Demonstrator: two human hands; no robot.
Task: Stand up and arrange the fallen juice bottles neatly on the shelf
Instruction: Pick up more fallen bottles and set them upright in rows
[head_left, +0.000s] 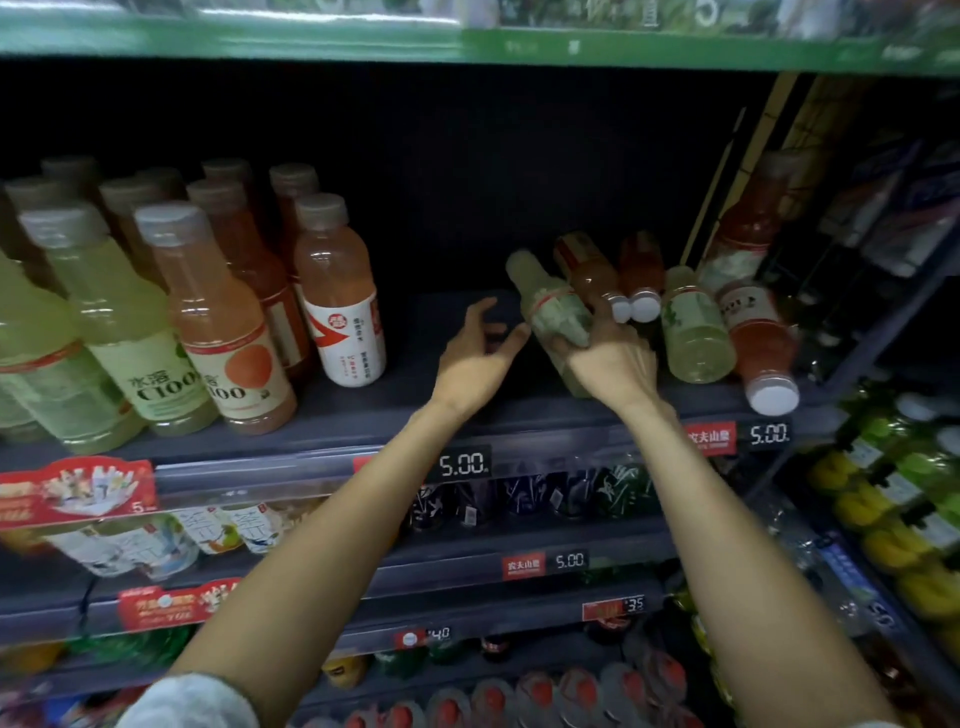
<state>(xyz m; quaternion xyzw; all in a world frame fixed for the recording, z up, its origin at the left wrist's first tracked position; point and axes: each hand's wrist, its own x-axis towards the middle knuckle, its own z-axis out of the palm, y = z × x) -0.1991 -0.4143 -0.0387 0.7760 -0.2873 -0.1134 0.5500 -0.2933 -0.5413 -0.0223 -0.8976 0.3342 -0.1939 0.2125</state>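
My right hand (610, 364) grips a pale green juice bottle (550, 304), tilted with its cap pointing up and back. My left hand (475, 353) is open just left of that bottle, fingers spread, not touching it. Behind and to the right lie fallen bottles: two orange ones (592, 273) (641, 275) with white caps toward me, a green one (693, 327), and an orange one (761, 338) at the shelf's front edge. Another orange bottle (748, 223) leans against the right wall. Upright green and orange bottles (218, 317) stand in rows at the left.
The dark shelf board (415, 312) lies bare between the upright rows and the fallen pile. A price rail (462, 462) reading 5.00 runs along its front edge. Lower shelves hold other drinks, and a side rack (893, 493) with yellow and green bottles stands at the right.
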